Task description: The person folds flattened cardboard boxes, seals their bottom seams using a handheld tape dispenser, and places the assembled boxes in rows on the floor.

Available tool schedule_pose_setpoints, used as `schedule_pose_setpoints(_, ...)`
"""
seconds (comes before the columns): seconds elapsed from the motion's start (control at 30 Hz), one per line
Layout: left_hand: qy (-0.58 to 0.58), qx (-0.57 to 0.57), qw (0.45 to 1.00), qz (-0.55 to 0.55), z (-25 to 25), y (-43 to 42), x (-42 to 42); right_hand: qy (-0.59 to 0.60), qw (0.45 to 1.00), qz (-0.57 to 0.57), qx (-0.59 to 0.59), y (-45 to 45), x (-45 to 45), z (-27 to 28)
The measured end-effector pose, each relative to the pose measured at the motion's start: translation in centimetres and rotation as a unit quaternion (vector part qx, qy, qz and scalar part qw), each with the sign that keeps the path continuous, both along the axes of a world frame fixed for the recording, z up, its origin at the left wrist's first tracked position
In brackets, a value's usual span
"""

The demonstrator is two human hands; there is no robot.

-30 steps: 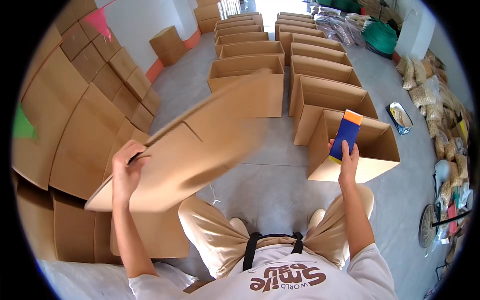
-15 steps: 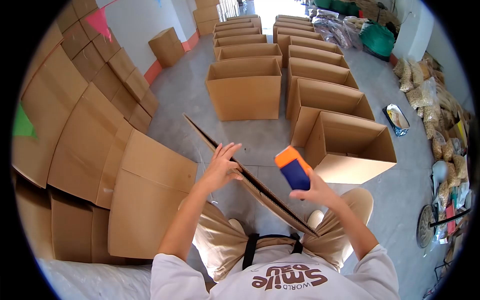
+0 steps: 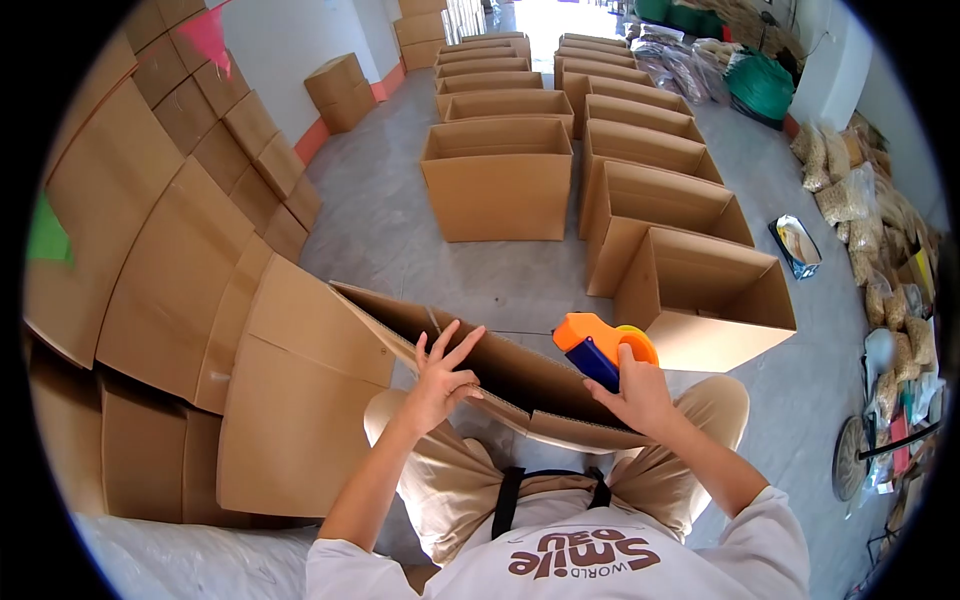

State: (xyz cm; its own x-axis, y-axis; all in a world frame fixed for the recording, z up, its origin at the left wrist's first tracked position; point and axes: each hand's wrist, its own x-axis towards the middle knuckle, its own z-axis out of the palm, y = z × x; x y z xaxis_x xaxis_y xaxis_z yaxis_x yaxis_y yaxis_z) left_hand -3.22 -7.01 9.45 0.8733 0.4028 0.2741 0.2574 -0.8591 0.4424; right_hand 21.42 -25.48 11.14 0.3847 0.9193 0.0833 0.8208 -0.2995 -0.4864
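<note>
A partly unfolded cardboard box [image 3: 560, 425] stands tilted between my knees, its long narrow opening facing up. My left hand [image 3: 442, 380] is on its near top edge, index and middle fingers stretched over the opening and the other fingers curled at the rim. Held in my right hand [image 3: 640, 398] is an orange and dark blue tape dispenser [image 3: 590, 345] with a yellow ring at its side. It is just above the box's right end. Part of my right fingers is hidden behind the dispenser.
Two rows of open-topped boxes [image 3: 497, 195] run ahead, the nearest right one [image 3: 710, 335] close to my right knee. Flattened and stacked cartons [image 3: 300, 400] stand at left. Filled bags [image 3: 850, 195] and a round metal base [image 3: 851, 455] are at right.
The box has spread from a thin flat fold to a wider opening, its far end swinging left and down. My right hand has turned the tape dispenser, so its side ring now shows.
</note>
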Motion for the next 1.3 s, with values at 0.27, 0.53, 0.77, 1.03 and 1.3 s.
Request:
schedule_pose_setpoints(0.27, 0.029, 0.029, 0.996, -0.074, 2.1, -3.3, -0.8, -0.068, 0.993, -0.026, 0.089, 4.3, 2.4, 0.8)
schedule_pose_setpoints(0.53, 0.222, -0.142, 0.950, -0.169, 2.9, -7.1, 2.6, -0.108, 0.992, -0.032, 0.063, 11.9, 4.1, -1.7)
schedule_pose_setpoints(0.77, 0.074, -0.055, 0.920, 0.381, -3.5, 16.5, -4.3, -0.113, 0.943, 0.053, 0.307, 7.9, 2.7, 0.3)
schedule_pose_setpoints(1.03, 0.358, -0.009, 0.895, 0.266, 1.3, 5.0, 2.7, 0.102, 0.971, 0.098, 0.192, -6.2, -0.5, -1.3)
schedule_pose_setpoints(1.3, 0.558, -0.240, 0.793, -0.041, 5.1, 6.1, 1.7, 0.314, 0.929, -0.012, 0.194, -3.4, -1.1, -2.7)
